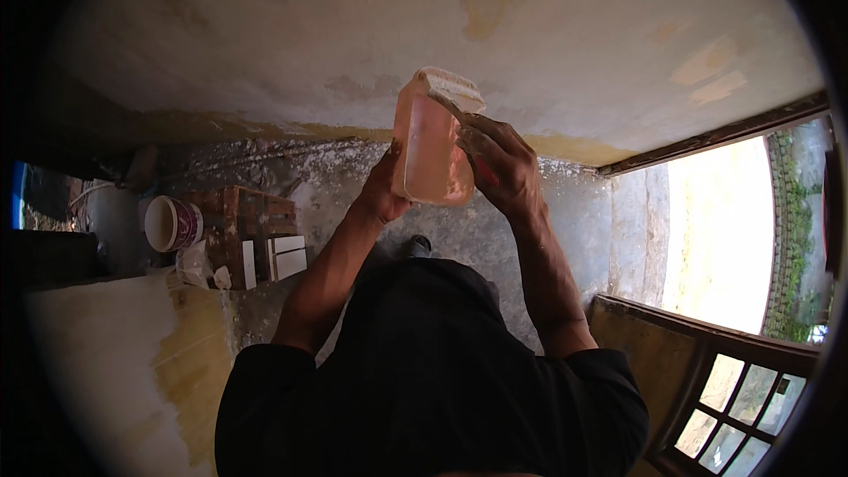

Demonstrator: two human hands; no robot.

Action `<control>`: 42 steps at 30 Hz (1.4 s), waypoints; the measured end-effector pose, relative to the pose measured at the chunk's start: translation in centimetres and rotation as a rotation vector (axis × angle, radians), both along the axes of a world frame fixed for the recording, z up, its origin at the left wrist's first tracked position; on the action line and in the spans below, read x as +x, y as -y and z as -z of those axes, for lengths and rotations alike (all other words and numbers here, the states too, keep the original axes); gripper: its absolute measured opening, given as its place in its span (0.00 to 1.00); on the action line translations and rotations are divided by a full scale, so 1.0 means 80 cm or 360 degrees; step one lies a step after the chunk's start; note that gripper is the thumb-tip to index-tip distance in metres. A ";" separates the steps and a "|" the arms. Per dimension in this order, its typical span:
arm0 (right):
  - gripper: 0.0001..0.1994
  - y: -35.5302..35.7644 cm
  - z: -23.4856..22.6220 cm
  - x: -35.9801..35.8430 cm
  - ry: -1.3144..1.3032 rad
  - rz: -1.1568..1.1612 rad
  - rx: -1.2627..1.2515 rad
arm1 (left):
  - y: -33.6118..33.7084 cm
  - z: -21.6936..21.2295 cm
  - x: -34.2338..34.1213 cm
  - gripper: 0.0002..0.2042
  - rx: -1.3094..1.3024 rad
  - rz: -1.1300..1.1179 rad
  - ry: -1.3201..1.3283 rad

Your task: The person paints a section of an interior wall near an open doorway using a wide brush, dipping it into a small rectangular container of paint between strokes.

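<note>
In front of my chest, my left hand is closed round the left side of a pinkish, see-through plastic container. My right hand grips a putty knife, its fingers wrapped about the handle; a bit of red shows under them. The knife's wide blade lies across the container's far end and is coated with pale putty. Whether the blade touches the rim, I cannot tell. What the container holds inside is mostly hidden from this angle.
A patchy wall rises ahead. White specks litter the floor along its foot. At left, a white bucket stands by a wooden pallet-like stand with white tiles. A bright doorway and a paned window lie right.
</note>
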State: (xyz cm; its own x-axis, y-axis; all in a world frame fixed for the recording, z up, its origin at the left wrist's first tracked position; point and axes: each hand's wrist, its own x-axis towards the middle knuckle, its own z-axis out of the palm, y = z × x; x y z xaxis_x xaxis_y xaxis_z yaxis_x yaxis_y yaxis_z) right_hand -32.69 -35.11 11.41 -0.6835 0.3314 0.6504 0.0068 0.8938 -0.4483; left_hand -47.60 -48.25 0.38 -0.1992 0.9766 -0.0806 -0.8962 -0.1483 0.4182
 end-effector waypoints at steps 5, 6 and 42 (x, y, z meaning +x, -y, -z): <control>0.09 -0.024 0.007 0.005 -0.0188 0.0103 -0.0522 | 0.002 0.001 0.000 0.33 -0.0098 -0.0027 -0.0034; 0.09 -0.021 0.002 0.011 -0.0340 0.0153 -0.1045 | 0.004 0.001 0.000 0.34 -0.0100 -0.0041 -0.0042; 0.13 -0.156 -0.090 -0.152 -0.0947 0.0115 -0.1687 | 0.141 0.039 -0.186 0.32 -0.0156 -0.0728 0.0043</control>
